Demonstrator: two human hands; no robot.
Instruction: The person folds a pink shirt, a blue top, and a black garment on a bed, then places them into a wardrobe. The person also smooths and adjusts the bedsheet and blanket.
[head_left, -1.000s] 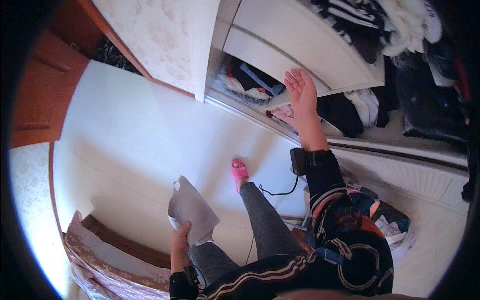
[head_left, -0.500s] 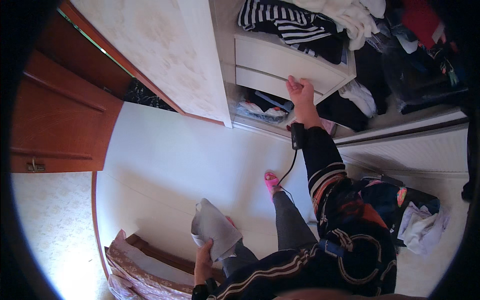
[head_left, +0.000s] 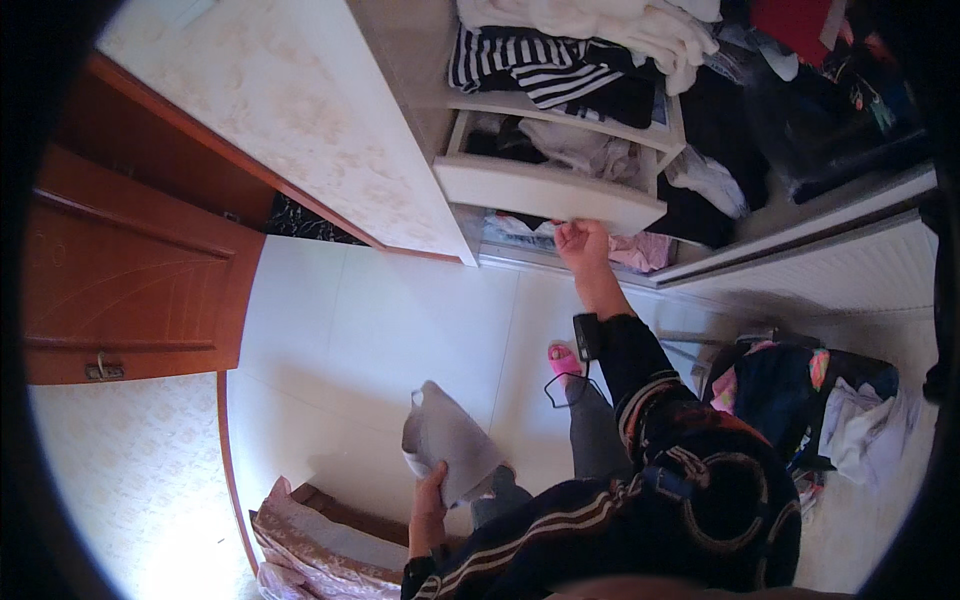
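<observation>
The pale floor stretches from a brown door to a wardrobe heaped with clothes. I see 1 white drawer standing open, pale fabric inside, the right hand's fingers hooked on its lower edge. Near the legs, the left hand grips a plain grey bag, tilted.

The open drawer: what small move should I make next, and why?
Perhaps bring the grey fabric container in your left hand closer: the drawer is pulled out, cloth showing inside, your right hand at its lower front edge.
</observation>
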